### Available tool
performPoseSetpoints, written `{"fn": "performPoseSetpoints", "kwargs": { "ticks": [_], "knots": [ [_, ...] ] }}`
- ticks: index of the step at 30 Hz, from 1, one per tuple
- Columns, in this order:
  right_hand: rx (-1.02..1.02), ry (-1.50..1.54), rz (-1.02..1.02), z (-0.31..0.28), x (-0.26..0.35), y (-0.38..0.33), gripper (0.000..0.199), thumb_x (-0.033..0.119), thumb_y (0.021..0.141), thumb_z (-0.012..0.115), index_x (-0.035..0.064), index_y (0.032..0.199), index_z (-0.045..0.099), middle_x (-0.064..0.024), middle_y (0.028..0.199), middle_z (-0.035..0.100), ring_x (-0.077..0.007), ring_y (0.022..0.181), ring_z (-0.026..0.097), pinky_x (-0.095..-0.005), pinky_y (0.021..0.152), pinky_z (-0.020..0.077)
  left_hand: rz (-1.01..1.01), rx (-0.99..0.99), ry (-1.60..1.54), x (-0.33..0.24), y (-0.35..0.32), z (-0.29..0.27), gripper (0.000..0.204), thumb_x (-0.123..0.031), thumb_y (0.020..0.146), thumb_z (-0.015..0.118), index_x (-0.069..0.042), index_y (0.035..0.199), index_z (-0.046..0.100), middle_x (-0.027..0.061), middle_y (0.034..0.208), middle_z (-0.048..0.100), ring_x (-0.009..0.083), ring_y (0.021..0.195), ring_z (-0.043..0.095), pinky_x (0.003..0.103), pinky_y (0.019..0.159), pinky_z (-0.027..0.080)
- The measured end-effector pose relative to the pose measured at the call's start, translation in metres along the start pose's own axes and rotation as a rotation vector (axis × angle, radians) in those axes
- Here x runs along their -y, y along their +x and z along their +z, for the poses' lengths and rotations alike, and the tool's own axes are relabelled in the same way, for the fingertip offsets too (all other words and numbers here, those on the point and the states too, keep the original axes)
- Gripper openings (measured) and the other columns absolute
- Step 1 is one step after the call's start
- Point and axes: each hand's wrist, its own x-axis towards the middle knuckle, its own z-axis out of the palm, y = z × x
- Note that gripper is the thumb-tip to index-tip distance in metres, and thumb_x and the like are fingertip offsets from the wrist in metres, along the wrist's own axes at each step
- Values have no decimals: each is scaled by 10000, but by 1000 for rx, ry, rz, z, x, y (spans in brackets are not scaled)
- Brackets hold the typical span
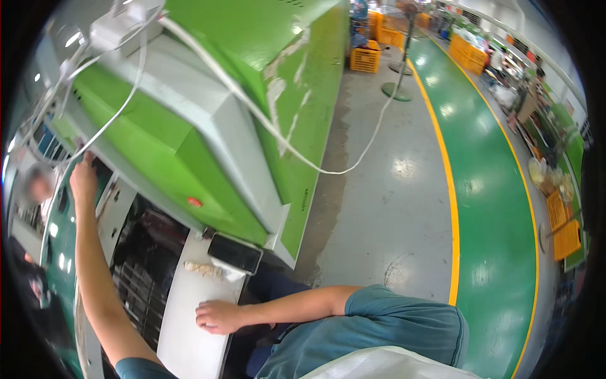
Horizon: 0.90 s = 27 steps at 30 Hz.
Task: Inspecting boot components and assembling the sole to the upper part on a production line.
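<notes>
My left hand (pixel 83 179) is stretched far forward to the left, at the edge of a green and grey machine (pixel 151 136). At least one finger points away from me, by a hanging white cable (pixel 129 98); what the fingertips touch is too small to tell. My right hand (pixel 218 316) rests on a white ledge (pixel 183 338) with its fingers curled in and nothing seen in them. Ahead of it on the ledge lie a crumpled pale cloth or glove (pixel 202 270) and a black phone-like device (pixel 235 253).
Between my arms is a dark opening with a metal grid (pixel 137 297). A red button (pixel 194 202) is on the machine. The white cable runs to a stand fan (pixel 396 91). Orange crates (pixel 365 58) stand far off. A green walkway (pixel 489 221) lies right. Another person (pixel 39 186) is far left.
</notes>
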Motion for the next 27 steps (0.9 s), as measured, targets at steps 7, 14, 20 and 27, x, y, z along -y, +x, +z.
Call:
{"fn": "performPoseSetpoints", "kwargs": {
  "ticks": [7, 14, 20, 27],
  "knots": [
    [-38, -95, 6, -3, 9, 3, 91, 153, 933, 735, 103, 1005, 709, -95, 1006, 675, -344, 981, 655, -484, 882, 554, 71, -20, 119, 63, -98, -70, 133, -172, 1018, 689, -135, 1145, 697, 229, 891, 756, 490, 892, 746, 601, 762, 577],
    [2, -129, 15, -6, 26, 12, 78, 126, 924, 753, 86, 988, 736, -90, 981, 679, -333, 957, 663, -462, 865, 566, -26, 51, 287, 114, -201, -149, 149, -190, 1061, 670, -139, 1198, 639, 201, 835, 759, 446, 801, 762, 571, 671, 573],
    [27, -171, 9, -7, 22, 13, 109, 81, 904, 781, 74, 1008, 750, -85, 985, 685, -318, 943, 672, -433, 850, 567, -96, -43, 66, 90, -236, -161, 336, -455, 1014, 745, -131, 1001, 834, 123, 911, 814, 395, 864, 776, 518, 756, 604],
    [50, -175, 28, -6, 26, 15, 110, 73, 914, 785, 74, 1018, 751, -83, 985, 685, -315, 945, 673, -432, 828, 561, -179, -97, -196, 38, -206, -158, 391, -433, 983, 765, -44, 983, 806, 197, 969, 807, 417, 941, 773, 507, 849, 604]
  ]
}}
